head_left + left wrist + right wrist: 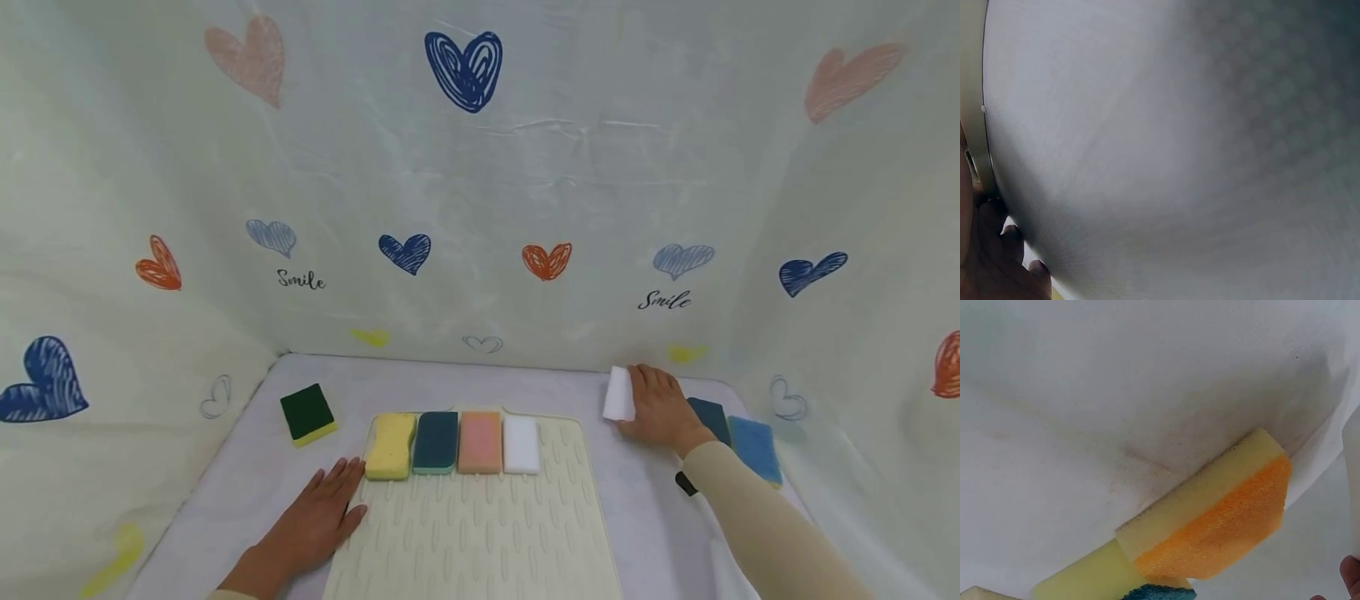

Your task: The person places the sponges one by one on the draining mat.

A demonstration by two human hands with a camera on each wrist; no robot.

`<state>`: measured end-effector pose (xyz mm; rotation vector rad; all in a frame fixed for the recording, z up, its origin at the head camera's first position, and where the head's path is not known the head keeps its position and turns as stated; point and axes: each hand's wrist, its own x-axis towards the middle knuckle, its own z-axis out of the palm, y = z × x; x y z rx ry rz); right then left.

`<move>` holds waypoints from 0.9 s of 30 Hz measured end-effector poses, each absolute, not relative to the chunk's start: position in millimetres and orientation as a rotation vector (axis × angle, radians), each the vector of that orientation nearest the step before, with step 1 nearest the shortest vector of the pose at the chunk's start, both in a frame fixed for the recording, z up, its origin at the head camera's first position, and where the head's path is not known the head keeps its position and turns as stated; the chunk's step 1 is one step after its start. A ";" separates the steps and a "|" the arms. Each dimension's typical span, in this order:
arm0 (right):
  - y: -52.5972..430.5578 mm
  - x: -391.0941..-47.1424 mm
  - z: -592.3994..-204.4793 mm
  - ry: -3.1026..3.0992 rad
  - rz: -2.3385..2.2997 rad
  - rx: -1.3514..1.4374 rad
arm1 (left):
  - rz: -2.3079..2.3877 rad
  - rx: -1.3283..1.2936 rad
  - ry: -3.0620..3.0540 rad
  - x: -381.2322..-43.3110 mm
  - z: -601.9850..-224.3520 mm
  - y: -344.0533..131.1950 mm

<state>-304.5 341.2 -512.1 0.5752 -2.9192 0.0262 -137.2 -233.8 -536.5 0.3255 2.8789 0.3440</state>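
My right hand [660, 408] grips a white sponge [618, 395] near the back edge of the table, right of the mat. In the right wrist view, that white sponge [1352, 481] shows at the right edge, with fingertips below it. My left hand [318, 517] lies palm down at the mat's left edge, fingers straight, fingertips right by a yellow wavy-sided sponge [390, 447]. Along the back of the cream ridged mat [480, 542] runs a row: the yellow sponge, a dark teal sponge [436, 442], a pink sponge [480, 442] and another white sponge [521, 445].
A green-and-yellow scouring sponge [307, 413] sits at back left. Beyond my right forearm lie a teal sponge [709, 418] and a blue one [756, 448]; a small dark piece [686, 483] shows beside the sleeve. An orange-and-yellow sponge [1216, 512] appears in the right wrist view. Heart-printed sheeting [480, 183] surrounds the table.
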 end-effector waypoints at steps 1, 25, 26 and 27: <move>340.0 -303.4 -511.2 -2.908 0.022 0.576 | 0.341 0.328 2.882 -137.0 -536.2 -234.2; 310.5 -270.0 -502.2 -2.816 -0.022 0.645 | 0.335 0.372 2.899 -136.3 -533.1 -232.0; 308.7 -268.8 -502.4 -2.820 -0.037 0.649 | 0.337 0.377 2.899 -136.4 -532.7 -232.1; 307.1 -267.7 -502.7 -2.824 -0.049 0.656 | 0.338 0.379 2.898 -136.4 -532.2 -232.2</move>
